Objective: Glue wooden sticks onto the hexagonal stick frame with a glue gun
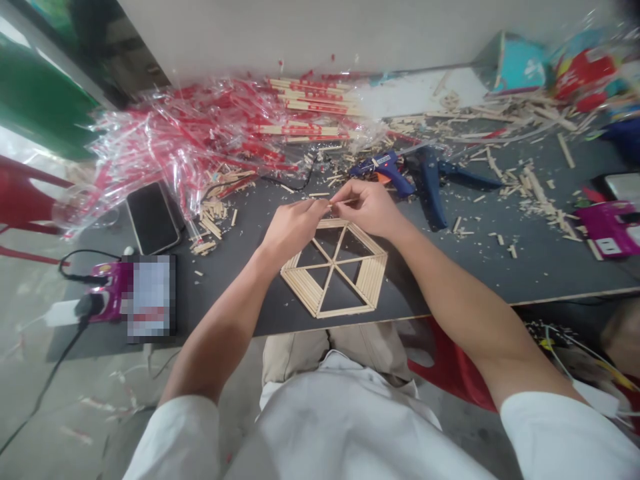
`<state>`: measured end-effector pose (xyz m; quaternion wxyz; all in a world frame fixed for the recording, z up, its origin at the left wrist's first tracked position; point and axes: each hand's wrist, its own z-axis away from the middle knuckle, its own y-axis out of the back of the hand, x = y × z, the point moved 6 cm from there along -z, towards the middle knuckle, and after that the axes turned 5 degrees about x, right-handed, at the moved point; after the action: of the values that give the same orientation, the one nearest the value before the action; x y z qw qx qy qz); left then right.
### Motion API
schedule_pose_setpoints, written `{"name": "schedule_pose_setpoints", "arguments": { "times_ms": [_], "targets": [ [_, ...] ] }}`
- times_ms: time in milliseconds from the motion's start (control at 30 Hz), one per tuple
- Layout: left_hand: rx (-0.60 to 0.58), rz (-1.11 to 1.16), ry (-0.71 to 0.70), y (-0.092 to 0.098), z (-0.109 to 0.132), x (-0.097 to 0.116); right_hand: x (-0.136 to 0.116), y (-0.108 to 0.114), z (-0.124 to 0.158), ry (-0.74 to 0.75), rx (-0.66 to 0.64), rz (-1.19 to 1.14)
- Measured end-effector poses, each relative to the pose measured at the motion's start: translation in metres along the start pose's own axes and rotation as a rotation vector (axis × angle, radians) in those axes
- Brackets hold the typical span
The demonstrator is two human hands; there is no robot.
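A hexagonal frame of pale wooden sticks [333,264], with spokes meeting at its centre, lies flat near the table's front edge. Over its far side my left hand [299,225] and my right hand [369,208] come together, fingertips almost touching. Both hands pinch a thin wooden stick [345,201], which is partly hidden by the fingers. Just beyond my right hand are a blue glue gun [385,170] and a dark blue cutter-like tool [429,187].
Red and clear wrappers [200,133] are heaped at the back left, beside wrapped sticks [315,100]. A dark phone [153,217] and a purple power strip [113,290] lie left. Stick scraps [537,193] litter the right, near another purple strip [610,228].
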<state>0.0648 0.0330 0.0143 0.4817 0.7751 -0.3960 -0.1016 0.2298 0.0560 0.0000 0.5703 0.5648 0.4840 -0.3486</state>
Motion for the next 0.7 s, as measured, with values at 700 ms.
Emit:
{"name": "schedule_pose_setpoints", "arguments": {
  "times_ms": [700],
  "targets": [
    [-0.055,-0.111,-0.057,-0.0042,-0.0005,0.0071,0.0082,-0.0003,-0.0002,0.043,0.009,-0.112]
  ]
}}
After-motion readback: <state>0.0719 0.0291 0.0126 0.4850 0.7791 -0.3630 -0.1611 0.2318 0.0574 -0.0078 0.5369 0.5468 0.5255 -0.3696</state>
